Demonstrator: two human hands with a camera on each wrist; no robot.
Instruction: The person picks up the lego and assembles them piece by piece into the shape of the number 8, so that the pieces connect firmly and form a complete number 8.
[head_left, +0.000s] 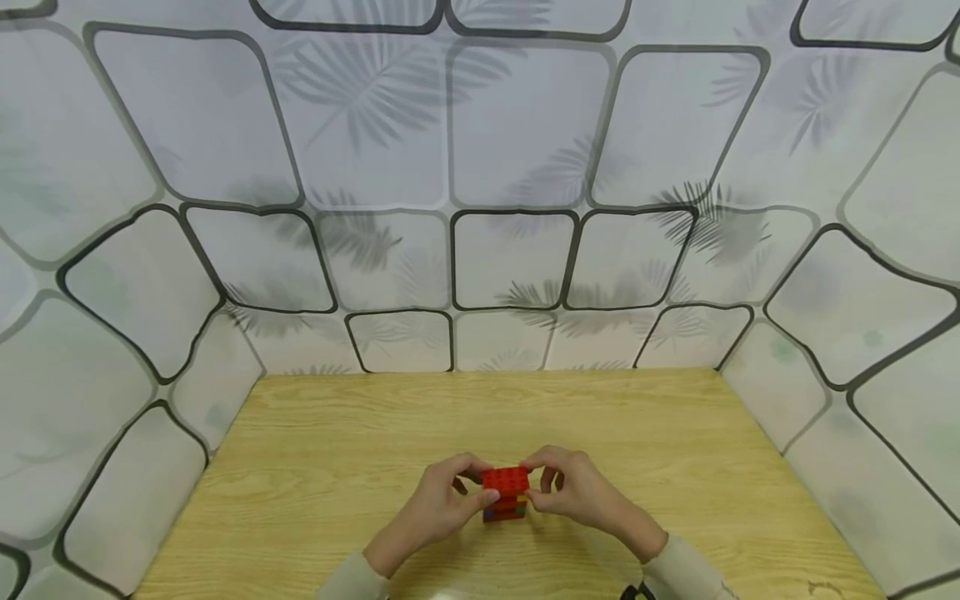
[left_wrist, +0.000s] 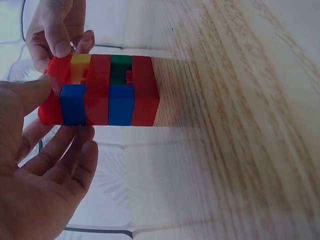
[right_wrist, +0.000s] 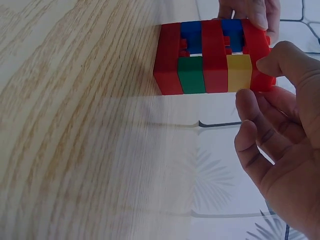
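A small tower of toy building bricks stands on the table in front of me, its top a red studded brick (head_left: 506,478). My left hand (head_left: 441,500) pinches this top brick at its left end between thumb and fingers. On the other end, my right hand (head_left: 576,490) grips it in the same way. Below it, a blue brick (left_wrist: 73,106) and a yellow brick (right_wrist: 239,73) sit side by side with a gap between. Under a middle red brick (left_wrist: 97,100) come another blue brick (left_wrist: 121,106) and a green brick (right_wrist: 191,75), above a red bottom brick (right_wrist: 169,65).
The light wooden table (head_left: 360,425) reaches back to a patterned wall covering (head_left: 510,258) with dark outlines and leaf prints. Similar panels rise at the left and right sides. A small dark object (head_left: 637,592) shows by the right sleeve at the lower edge.
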